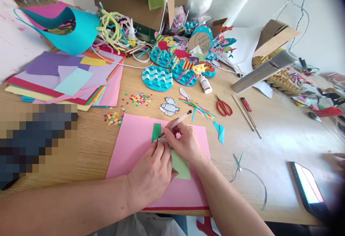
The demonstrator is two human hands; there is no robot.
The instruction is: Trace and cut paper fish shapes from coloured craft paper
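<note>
Pen work here, right in the middle of the pink sheet [129, 146]: the right hand [187, 144] has the pen [176, 123] pinched between thumb and fingers, tip angled down to a small pale cut-out [162, 140] near the sheet's centre. It looks like a marking or outlining step, though any line being made is too small to tell. The left hand [152, 169] comes in from the sheet's left, palm down, wrist low, fingers close together and tips on the cut-out; whether they pinch it or only press, I cannot tell. The right wrist is over the sheet's right half, forearm slanting back across its near right corner. Another stroke would call for a light pen and a firm left hand, as the piece is small and could slide. Also on the sheet, a dark green strip [156, 131] by the pen tip and a light green paper [182, 166] partly under the hands. Just beyond the sheet's far edge, fish cut-outs [169, 108] lie on the bench [91, 139], coloured confetti [140, 99] to their left, thin strips [199, 108] to their right, then red-handled pliers [224, 107] past the sheet's far right corner.
</note>
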